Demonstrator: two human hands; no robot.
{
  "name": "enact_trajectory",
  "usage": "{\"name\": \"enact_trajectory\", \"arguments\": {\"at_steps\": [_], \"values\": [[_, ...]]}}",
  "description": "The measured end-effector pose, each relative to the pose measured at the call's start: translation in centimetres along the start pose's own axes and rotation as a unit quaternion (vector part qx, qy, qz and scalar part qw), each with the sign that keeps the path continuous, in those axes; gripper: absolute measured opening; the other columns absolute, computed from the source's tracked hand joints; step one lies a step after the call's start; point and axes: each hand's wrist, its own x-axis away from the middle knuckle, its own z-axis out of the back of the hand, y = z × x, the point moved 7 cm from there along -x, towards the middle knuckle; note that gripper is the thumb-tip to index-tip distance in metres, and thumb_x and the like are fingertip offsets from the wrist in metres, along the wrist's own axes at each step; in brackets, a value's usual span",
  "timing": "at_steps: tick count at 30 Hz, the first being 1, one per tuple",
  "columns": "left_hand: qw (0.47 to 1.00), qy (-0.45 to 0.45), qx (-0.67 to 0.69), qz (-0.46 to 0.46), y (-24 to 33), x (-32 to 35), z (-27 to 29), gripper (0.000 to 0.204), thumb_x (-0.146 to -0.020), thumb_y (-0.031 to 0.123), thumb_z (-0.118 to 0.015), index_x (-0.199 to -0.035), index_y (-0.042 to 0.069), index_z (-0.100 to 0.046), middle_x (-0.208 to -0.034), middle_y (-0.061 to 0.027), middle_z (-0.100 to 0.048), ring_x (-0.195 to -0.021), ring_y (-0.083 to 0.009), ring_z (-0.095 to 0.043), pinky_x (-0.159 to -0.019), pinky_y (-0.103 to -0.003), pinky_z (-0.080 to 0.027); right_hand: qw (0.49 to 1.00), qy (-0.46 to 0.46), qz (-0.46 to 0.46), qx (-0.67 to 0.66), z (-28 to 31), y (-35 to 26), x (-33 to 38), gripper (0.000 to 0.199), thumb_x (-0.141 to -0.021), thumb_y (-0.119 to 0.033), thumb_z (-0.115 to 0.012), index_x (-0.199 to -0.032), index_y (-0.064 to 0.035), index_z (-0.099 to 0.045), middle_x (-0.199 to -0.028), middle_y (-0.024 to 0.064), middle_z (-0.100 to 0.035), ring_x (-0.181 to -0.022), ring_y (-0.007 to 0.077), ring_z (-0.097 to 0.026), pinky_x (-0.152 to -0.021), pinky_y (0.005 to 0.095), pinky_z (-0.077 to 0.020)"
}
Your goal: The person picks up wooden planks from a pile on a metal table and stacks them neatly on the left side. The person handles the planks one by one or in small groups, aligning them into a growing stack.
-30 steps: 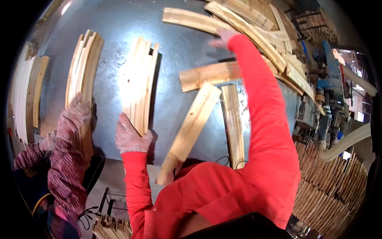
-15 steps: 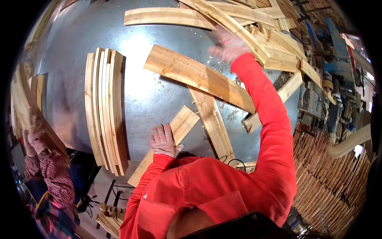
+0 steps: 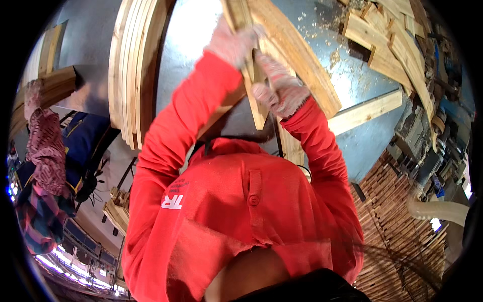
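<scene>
Both my gloved hands close on one narrow curved wooden slat [image 3: 259, 115] held over the metal table [image 3: 193, 30]. My left hand [image 3: 234, 42] grips it higher up. My right hand [image 3: 282, 93] grips it lower, close to my chest. A broad curved plank [image 3: 302, 70] lies on the table just behind the slat. My red sleeves and chest hide the table's near edge.
A stack of curved slats [image 3: 132, 75] lies at the left of the table. Loose planks [image 3: 392, 43] pile up at the far right, and one plank [image 3: 363, 111] lies near the right edge. A co-worker in a patterned sleeve [image 3: 46, 157] stands at left. Stacked wood [image 3: 402, 226] fills the lower right.
My right hand came back from the far pile and my left hand left the plank on the table. Both now hold one slat close to me.
</scene>
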Motion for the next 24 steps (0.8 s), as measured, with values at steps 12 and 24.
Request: {"name": "enact_trajectory", "arguments": {"at_steps": [12,24], "values": [[0.948,0.231,-0.194,-0.105,-2.3,3.4,34.8,0.038,-0.087,0.024,-0.066,-0.121,0.010,-0.059,-0.103,-0.0094,-0.068,-0.092,-0.0194,-0.063,-0.082,-0.030,-0.049,0.989,0.068,-0.055,0.123,-6.7,-0.9,9.9,0.103,-0.060,-0.062,-0.076,-0.138,-0.0054,-0.041,-0.137,0.0250,-0.042,-0.123,0.0438,-0.043,-0.104,0.0581,-0.0305],[0.759,0.201,-0.582,0.210,-24.6,-5.5,50.2,0.073,-0.084,0.036,-0.066,-0.144,0.011,-0.036,-0.137,-0.0208,-0.050,-0.123,-0.0352,-0.051,-0.103,-0.041,-0.041,0.866,-0.374,0.163,0.290,-16.8,-5.5,-0.4,0.080,-0.082,-0.037,-0.059,-0.150,-0.0160,-0.022,-0.143,0.0153,-0.043,-0.134,0.0316,-0.040,-0.116,0.0562,-0.0182]]}}
